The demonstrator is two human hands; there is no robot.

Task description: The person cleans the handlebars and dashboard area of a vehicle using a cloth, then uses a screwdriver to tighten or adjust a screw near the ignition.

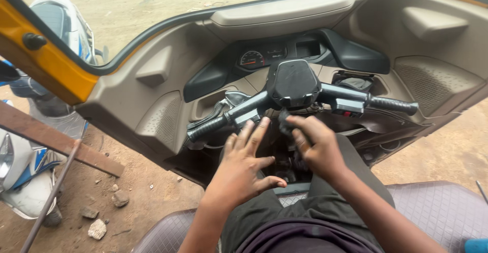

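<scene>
Dark trousers and a quilted grey seat (437,207) fill the bottom edge, and from there both forearms reach forward under the handlebar (300,100) of a three-wheeler cab. At the middle, the right hand (315,146) is closed around a small dark part (284,123) just below the handlebar's black centre cover (294,82); what the part is I cannot tell, since the fingers hide most of it. Its visible end points up toward the bar, so the thing lies directly in front of and slightly above the hand that grips it. Just beside it, the left hand (244,166) is spread flat, fingers fanned, fingertips touching the underside of the left grip's stalk (223,121), holding nothing. The right hand is thus the one on the part; the left is a little apart from it. The handlebar's long axis runs left to right, tilted up toward the right grip (394,104). Behind it sits a round gauge (252,58) in the beige dashboard (152,105). A red switch (348,113) marks the right control box. At the left edge, a yellow door frame (46,54) and a parked blue-and-white scooter (30,171) stand on bare dirt with stones (96,228).
</scene>
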